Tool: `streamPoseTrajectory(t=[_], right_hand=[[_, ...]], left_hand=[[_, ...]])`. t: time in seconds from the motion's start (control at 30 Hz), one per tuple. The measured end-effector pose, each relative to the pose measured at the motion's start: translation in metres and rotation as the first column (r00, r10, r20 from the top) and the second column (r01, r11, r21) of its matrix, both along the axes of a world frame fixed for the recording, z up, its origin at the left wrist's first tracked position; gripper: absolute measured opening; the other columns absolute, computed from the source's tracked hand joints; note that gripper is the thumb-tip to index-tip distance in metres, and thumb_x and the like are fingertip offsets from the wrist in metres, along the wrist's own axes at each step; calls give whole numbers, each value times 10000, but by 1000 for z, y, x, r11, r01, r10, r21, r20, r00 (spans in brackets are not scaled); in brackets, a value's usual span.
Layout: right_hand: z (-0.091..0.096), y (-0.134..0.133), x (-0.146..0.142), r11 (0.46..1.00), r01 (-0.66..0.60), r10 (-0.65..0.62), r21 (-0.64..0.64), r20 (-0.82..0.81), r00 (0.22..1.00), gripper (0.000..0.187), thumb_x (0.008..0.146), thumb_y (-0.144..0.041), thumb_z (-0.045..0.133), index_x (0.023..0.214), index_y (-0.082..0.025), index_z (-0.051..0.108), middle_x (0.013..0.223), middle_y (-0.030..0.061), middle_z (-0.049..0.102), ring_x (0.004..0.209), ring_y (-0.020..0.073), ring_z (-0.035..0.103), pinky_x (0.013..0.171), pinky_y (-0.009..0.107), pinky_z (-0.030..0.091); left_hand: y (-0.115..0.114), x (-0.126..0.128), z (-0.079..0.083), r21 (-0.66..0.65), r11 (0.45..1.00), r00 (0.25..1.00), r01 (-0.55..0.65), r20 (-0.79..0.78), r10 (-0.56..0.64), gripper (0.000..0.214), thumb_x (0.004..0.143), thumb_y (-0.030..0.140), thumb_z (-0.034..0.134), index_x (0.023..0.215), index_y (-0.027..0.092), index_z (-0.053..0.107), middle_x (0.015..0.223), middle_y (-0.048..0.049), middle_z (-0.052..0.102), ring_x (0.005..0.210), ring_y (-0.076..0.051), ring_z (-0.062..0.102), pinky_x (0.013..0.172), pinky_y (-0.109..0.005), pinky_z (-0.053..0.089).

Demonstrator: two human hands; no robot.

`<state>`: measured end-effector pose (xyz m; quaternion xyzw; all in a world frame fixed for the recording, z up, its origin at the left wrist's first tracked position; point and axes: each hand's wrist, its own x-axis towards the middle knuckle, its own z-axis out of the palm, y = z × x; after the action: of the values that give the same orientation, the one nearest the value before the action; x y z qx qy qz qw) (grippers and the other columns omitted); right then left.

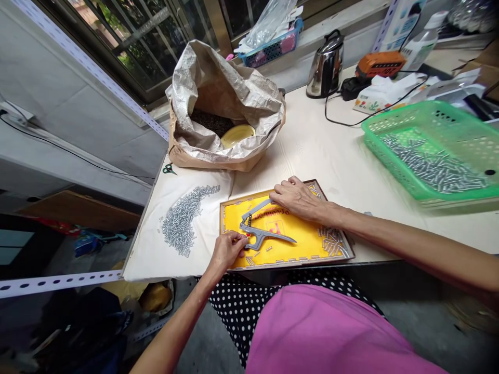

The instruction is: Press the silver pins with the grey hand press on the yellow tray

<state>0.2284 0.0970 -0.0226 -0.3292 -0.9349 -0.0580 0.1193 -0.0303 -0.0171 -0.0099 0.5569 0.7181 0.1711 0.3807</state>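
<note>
A yellow tray with a wooden rim lies at the table's near edge. On it lies a grey metal hand press tool. My right hand rests on the tool's upper handle, fingers curled over it. My left hand is at the tool's jaw end, fingers pinched on a small metal piece I cannot make out. Several small metal pins lie at the tray's right end.
A heap of small metal pins lies on white cloth left of the tray. Behind it stands an open paper sack holding dark bits and a yellow bowl. A green basket of pins sits right. A kettle stands at the back.
</note>
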Motion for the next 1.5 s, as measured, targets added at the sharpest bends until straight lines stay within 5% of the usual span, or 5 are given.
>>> streamPoseTrajectory(t=[0.37, 0.63, 1.23, 1.37, 1.5], right_hand=[[-20, -8, -10, 974, 97, -109, -205, -49, 993, 291, 1020, -317, 417, 1193, -177, 604, 1060, 128, 641, 981, 280, 498, 807, 380, 296], [-12, -42, -8, 950, 23, -25, -312, -3, 1000, 1052, 727, -804, 607, 1543, -186, 365, 1157, 196, 602, 994, 345, 510, 842, 445, 340], [-18, -68, -14, 950, 62, -103, -306, -122, 987, 809, 806, -381, 638, 1532, -150, 367, 1166, 173, 605, 968, 303, 503, 832, 415, 323], [-10, -67, -17, 949, 56, -108, -310, -153, 982, 783, 816, -317, 605, 1528, -121, 345, 1139, 161, 623, 939, 285, 505, 801, 392, 329], [2, -62, -23, 959, -13, -40, -284, -179, 983, 721, 867, -300, 574, 1520, -115, 331, 1152, 160, 629, 964, 277, 508, 831, 404, 335]], left_hand=[[16, 9, 11, -328, 940, 993, -98, 34, 116, 151, 856, 180, 684, 714, 146, 646, 475, 10, 647, 501, -158, 686, 537, -222, 546], [24, 12, 18, -404, 914, 998, -52, 9, 60, 168, 842, 150, 684, 678, 136, 648, 450, 7, 629, 456, -144, 650, 539, -225, 546], [16, 9, 14, -407, 910, 997, -77, -20, 75, 163, 872, 205, 653, 723, 138, 663, 478, 4, 638, 499, -159, 663, 599, -267, 565], [7, 6, 16, -58, 997, 968, 54, -241, -67, 145, 857, 276, 686, 826, 135, 674, 761, -69, 719, 746, -214, 716, 753, -348, 588], [8, 17, 15, 325, 819, 836, 473, -461, -299, 581, 740, 304, 816, 1252, 152, 588, 1325, -169, 598, 1224, -330, 578, 1041, -504, 490]])
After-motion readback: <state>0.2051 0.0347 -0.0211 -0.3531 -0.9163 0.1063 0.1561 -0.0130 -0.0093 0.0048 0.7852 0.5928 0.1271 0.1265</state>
